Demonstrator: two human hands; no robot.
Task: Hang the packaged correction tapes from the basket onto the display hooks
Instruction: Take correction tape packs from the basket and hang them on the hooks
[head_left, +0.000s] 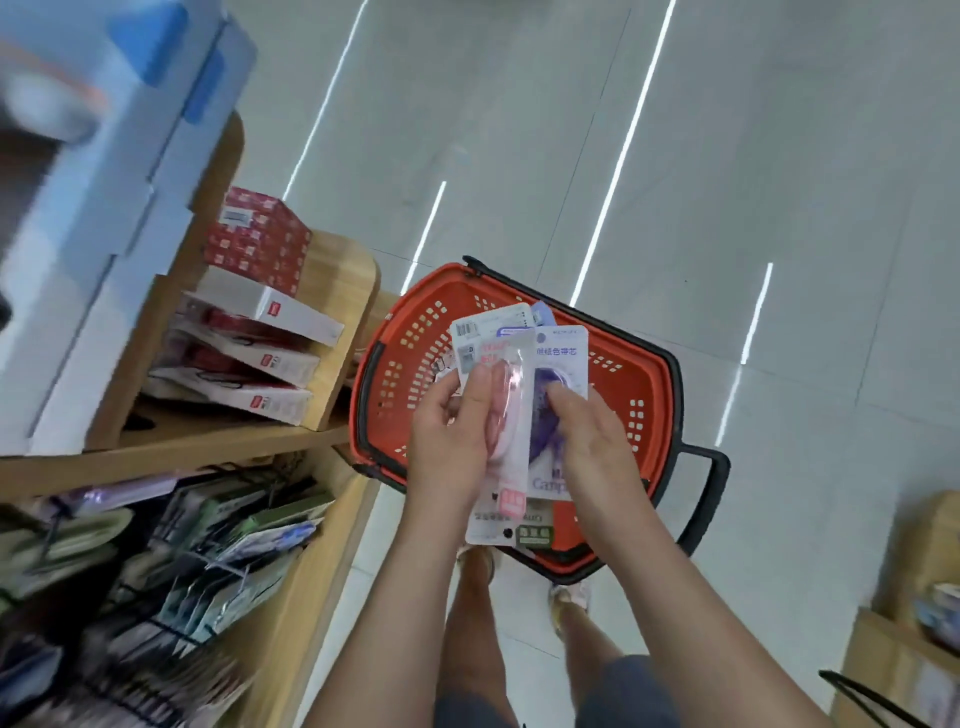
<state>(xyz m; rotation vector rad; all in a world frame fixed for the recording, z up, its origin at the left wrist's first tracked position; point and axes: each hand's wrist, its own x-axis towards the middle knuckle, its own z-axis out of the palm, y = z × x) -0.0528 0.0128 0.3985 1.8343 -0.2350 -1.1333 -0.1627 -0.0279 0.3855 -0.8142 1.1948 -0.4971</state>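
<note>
A red shopping basket (410, 332) with black handles stands on the floor ahead of me. Over it I hold a fan of packaged correction tapes. My left hand (452, 441) grips a pink-printed pack (506, 415), its thumb lying along the front, with other packs tucked behind. My right hand (592, 447) pinches a purple pack (563, 358) beside it. The display hooks (208, 561) with hanging goods are at the lower left, below the wooden shelf.
A wooden shelf (208, 441) at left carries red and white boxes (260, 332). Blue-white cartons (130, 156) are stacked above. Cardboard boxes (914, 597) sit at the right edge. My legs and feet are on the pale tiled floor behind the basket.
</note>
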